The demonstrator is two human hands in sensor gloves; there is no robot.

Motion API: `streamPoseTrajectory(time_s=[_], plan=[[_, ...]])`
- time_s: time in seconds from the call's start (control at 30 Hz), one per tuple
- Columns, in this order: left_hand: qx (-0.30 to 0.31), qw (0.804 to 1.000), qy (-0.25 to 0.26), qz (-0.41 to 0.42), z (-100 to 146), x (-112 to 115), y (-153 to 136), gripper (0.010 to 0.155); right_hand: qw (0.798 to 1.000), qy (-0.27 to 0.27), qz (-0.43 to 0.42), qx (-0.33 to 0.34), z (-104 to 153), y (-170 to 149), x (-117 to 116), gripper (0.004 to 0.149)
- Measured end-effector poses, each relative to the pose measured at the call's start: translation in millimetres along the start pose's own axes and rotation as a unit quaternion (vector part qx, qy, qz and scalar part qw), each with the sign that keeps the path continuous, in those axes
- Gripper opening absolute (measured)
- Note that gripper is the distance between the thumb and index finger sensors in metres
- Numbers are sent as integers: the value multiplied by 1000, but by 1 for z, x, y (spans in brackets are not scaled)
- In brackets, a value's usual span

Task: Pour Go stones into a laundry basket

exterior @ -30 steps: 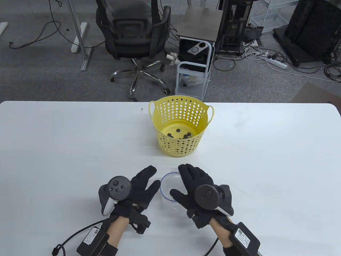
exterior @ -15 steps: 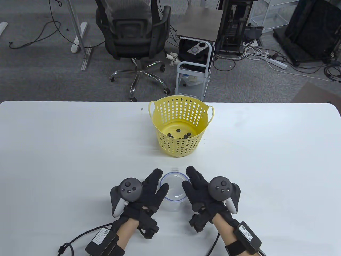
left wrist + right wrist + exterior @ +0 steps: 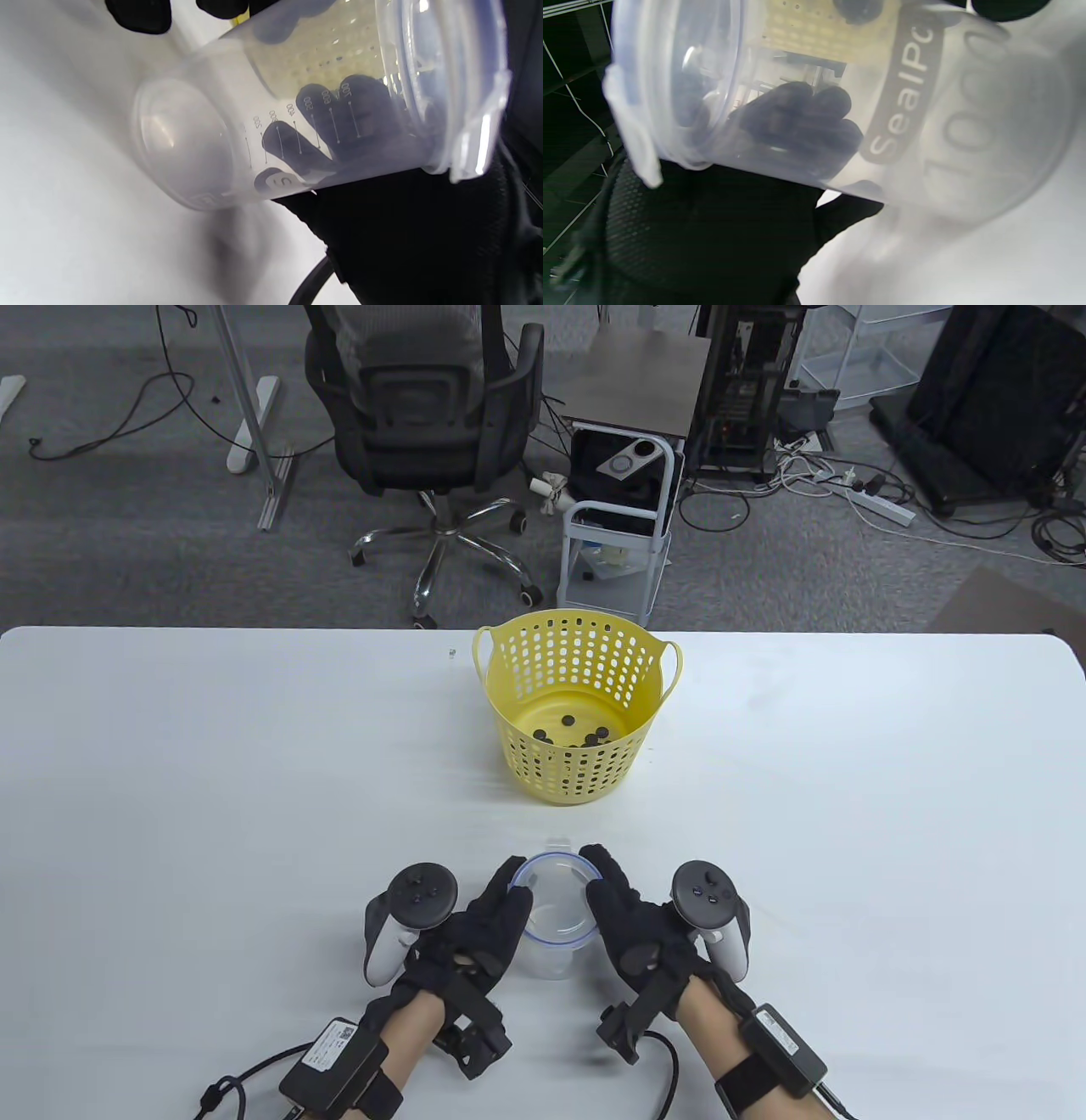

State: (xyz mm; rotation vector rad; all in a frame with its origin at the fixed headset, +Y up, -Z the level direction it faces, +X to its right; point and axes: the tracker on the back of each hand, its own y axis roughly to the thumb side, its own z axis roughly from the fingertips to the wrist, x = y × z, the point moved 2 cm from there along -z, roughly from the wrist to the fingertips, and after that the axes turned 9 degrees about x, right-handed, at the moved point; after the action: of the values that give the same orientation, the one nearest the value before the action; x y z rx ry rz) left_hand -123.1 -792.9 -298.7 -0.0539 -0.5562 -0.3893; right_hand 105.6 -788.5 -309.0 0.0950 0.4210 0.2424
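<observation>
Both hands have closed in on the clear container (image 3: pixel 553 909) since 0.5 s ago; a second back they were spread flat beside it, right palm partly over the rim.

Left hand (image 3: pixel 484 920) presses its fingers on the container's left wall, right hand (image 3: pixel 632 920) on the right wall. Each grip is clamped on the container from opposite sides. Trackers sit outboard on the backs of the hands.

Container stands upright on the white counter (image 3: pixel 212 780), near edge, centre. Left wrist view shows graduation marks on the wall (image 3: pixel 297 127) with the opposite glove's fingers (image 3: pixel 339 114) seen through it; right wrist view shows a grey printed band (image 3: pixel 903 89) and the other glove through the plastic. No stones visible inside it.

Yellow laundry basket (image 3: pixel 579 704) sits upright farther back on the counter, well apart from the container. Black Go stones (image 3: pixel 577 734) lie on its floor.
</observation>
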Motion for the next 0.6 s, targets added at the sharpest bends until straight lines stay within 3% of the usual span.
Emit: streamPoseTrajectory(time_s=[0.1, 0.2, 0.33, 0.5, 0.6], plan=[[-3, 999, 34, -37, 2, -3, 2, 84, 1000, -4, 15, 0, 0, 2, 3, 79], [2, 999, 21, -38, 5, -8, 5, 87, 999, -20, 28, 10, -1, 5, 9, 79], [10, 995, 86, -45, 17, -16, 18, 100, 997, -68, 36, 20, -8, 15, 23, 84], [22, 986, 101, -132, 25, -9, 40, 110, 995, -75, 64, 1, -19, 20, 29, 81], [12, 983, 79, -166, 22, -1, 42, 112, 994, -67, 87, -12, -21, 17, 26, 75]])
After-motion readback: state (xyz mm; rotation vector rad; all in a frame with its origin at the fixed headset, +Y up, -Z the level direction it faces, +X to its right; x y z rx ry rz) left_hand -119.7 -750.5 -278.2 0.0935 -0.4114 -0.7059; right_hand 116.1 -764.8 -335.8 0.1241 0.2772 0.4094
